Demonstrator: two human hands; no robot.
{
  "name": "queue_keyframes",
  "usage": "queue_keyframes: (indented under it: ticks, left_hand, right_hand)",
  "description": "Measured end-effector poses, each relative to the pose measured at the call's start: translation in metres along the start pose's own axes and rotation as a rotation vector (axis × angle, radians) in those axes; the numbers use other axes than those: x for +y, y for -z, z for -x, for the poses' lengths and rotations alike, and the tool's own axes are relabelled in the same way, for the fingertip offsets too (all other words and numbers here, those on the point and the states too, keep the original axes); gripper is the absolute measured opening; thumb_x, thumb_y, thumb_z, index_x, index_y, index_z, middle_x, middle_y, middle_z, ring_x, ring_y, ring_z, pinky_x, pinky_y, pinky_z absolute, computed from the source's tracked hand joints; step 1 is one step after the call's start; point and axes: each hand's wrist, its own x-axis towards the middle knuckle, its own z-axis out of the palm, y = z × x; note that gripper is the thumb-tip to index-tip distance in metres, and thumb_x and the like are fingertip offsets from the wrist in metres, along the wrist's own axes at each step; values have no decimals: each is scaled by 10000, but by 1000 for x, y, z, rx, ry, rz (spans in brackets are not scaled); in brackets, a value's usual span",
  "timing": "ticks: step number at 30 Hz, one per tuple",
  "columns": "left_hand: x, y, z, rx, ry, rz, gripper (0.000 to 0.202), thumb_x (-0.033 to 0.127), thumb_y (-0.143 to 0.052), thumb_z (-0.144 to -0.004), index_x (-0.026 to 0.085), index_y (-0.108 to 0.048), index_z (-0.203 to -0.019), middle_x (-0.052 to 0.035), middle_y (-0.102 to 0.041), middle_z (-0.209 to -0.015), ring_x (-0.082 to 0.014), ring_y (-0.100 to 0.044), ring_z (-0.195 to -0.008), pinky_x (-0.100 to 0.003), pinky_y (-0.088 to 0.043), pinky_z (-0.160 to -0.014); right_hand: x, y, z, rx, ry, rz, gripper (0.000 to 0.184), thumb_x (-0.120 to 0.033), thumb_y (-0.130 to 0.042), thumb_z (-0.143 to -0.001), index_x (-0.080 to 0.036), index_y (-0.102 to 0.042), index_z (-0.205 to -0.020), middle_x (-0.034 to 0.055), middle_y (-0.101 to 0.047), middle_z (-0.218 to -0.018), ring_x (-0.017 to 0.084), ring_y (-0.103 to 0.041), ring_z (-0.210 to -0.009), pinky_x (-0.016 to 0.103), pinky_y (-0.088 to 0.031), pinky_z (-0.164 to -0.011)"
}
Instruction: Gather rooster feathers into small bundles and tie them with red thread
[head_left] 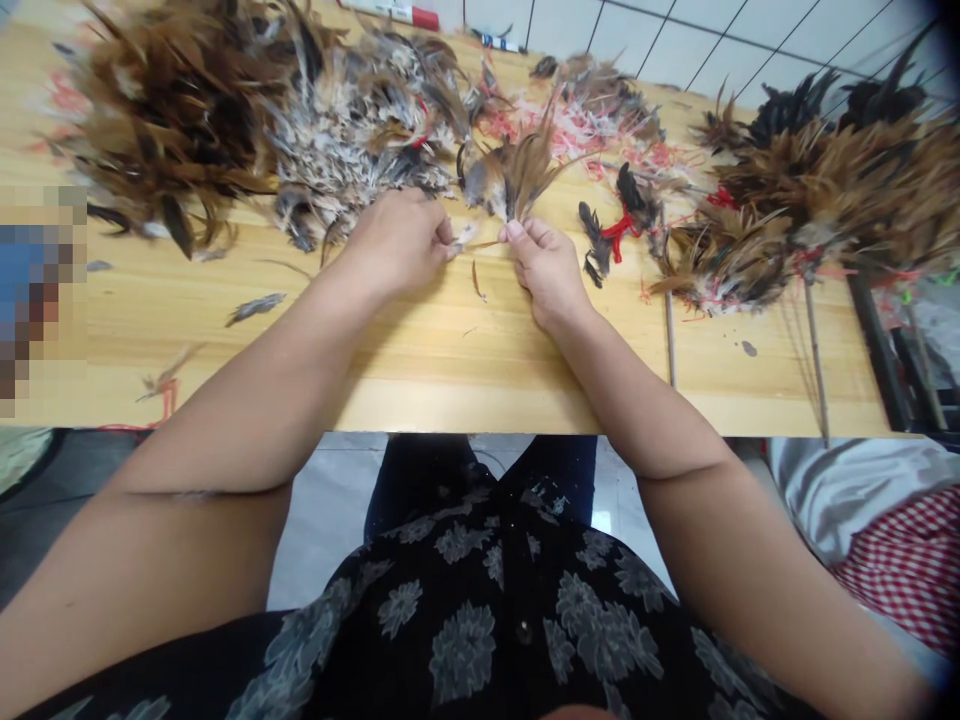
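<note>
My right hand [546,268] is closed in a pinch round the quill ends of a small bunch of brown feathers [517,175] that fans upward over the wooden table [420,360]. My left hand [401,240] is closed too, its fingertips pinching a single pale feather [466,236] right beside the bunch. The two hands almost touch at the table's middle. One loose brown feather [476,282] lies just below them.
Big heaps of feathers lie along the table's back: brown [172,110] at left, grey-white [352,130] in the middle, bundled feathers on sticks [810,210] at right. Red string scraps [615,135] are scattered behind. A person's red-checked clothing [907,560] shows at lower right.
</note>
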Motion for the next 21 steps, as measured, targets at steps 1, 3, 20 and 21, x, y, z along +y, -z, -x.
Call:
queue_keyframes:
  ticks: [1,3,20,21]
  left_hand:
    - [1,0,1,-4,-12,-10,174,256,-915,-878,325,-758,-847,-111,-784,-1050,-461,-758,-1382,-602,-538,-1407]
    - [5,0,2,-2,-28,-16,213,266,-907,-909,331,-726,-817,-101,-780,-1024,-448,-763,-1393,-571,-542,-1425]
    - [36,-25,5,198,24,766,403,361,-1104,-930,277,-710,-907,-2,-787,-845,-192,-749,-695,-324,-640,-673]
    - [37,-26,6,185,28,779,373,319,-1076,-941,277,-706,-913,0,-798,-862,-195,-765,-710,-330,-666,-696]
  right_hand:
    - [-1,-1,1,19,-24,-12,578,-707,-1024,-1072,-260,-686,-931,5,-751,-887,230,-816,-1128,374,-718,-1071]
    - [-2,-3,3,51,-64,-30,556,-691,-1014,-1084,-261,-693,-938,-2,-737,-884,217,-785,-1081,356,-702,-1022]
    - [6,-7,4,13,-51,-78,651,-836,-1017,-994,-226,-801,-925,38,-872,-1023,243,-818,-1139,399,-693,-1160]
    - [6,-6,5,9,-47,-90,646,-829,-1029,-985,-226,-806,-918,44,-888,-1033,248,-832,-1153,401,-699,-1170]
